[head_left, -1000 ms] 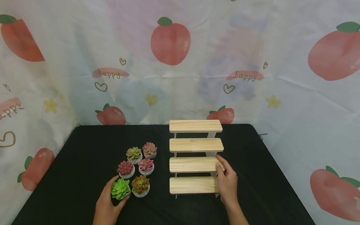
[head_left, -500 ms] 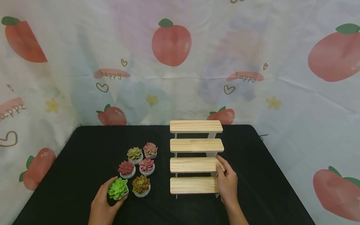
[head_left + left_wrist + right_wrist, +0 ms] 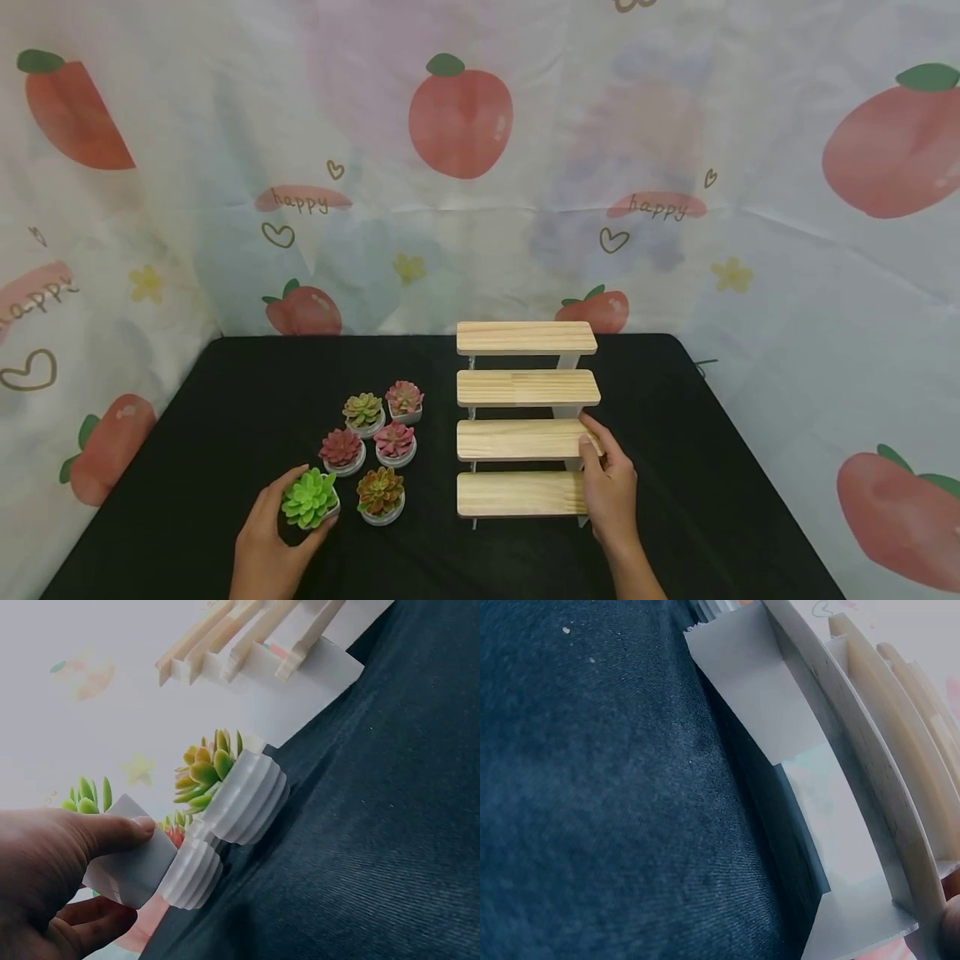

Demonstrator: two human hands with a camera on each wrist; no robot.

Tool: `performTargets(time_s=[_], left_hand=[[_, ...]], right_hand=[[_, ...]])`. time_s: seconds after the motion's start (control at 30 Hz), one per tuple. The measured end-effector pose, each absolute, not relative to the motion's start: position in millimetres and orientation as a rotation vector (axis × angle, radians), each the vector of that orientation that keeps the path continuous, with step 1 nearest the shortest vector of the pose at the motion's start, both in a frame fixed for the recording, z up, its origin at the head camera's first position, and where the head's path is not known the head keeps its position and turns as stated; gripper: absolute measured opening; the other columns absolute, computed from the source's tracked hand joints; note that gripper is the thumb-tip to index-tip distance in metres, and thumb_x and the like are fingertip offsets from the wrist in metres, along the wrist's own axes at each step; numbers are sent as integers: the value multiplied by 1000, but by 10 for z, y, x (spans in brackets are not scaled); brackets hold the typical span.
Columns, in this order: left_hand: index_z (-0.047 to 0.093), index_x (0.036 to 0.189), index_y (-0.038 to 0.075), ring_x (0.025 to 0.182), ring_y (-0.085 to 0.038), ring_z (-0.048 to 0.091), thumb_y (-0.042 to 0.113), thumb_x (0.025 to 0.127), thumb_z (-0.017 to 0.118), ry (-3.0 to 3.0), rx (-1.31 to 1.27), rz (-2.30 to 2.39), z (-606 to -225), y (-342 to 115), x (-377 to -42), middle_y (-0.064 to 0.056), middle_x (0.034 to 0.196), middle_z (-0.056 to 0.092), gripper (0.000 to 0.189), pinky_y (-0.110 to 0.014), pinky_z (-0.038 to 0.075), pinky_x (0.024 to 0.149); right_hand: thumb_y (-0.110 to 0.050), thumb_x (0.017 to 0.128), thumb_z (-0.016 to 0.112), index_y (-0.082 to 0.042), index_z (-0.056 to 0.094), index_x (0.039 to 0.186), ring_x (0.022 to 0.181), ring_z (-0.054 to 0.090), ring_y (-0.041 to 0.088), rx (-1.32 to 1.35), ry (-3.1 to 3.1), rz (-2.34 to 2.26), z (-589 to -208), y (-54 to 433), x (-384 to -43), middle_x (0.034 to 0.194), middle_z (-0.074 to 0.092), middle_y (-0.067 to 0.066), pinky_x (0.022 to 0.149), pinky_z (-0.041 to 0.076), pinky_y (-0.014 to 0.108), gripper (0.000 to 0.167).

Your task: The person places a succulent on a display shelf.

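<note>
My left hand [image 3: 264,537] holds a bright green potted succulent [image 3: 309,498] at the near left, thumb and fingers on opposite sides of its pot. In the left wrist view that white pot [image 3: 129,862] has flat, angular sides, and the thumb presses on one of them. On the right stands a shelf rack [image 3: 525,387] with pale wooden steps and white side supports. My right hand [image 3: 615,492] grips its right side, thumb on the end of a lower step, other fingers partly hidden behind. Only a bit of that hand shows at the right wrist view's edge.
Several other potted succulents sit between the left hand and the rack: an orange-brown one [image 3: 381,492], a dark red one [image 3: 342,450], pink ones and a yellow-green one [image 3: 363,411]. Black cloth [image 3: 420,567] covers the table. A fruit-print curtain [image 3: 465,250] hangs behind.
My left hand has moved left with the green succulent, away from the orange-brown and dark red ones. The right hand keeps its grip on the rack.
</note>
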State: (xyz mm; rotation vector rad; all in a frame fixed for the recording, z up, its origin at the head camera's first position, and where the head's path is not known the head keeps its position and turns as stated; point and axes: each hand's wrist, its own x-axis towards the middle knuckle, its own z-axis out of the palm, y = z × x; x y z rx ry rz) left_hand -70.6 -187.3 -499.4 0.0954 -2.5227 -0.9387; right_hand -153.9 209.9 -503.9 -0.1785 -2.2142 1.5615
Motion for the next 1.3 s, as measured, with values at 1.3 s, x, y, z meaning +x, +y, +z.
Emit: performTargets(time_s=[1.3], left_hand=[[57,140,9,98,-38,64,7,65,100,-2476,-74,-874,-4967,-1864,-774,-16,112,60,87,-65,53,77]], right_hand=[[-15,109,55,-13,66,140,93,60,29,-177,-2185,1589,-5002,2085,-1515,137,63,12,66,45,29,33]])
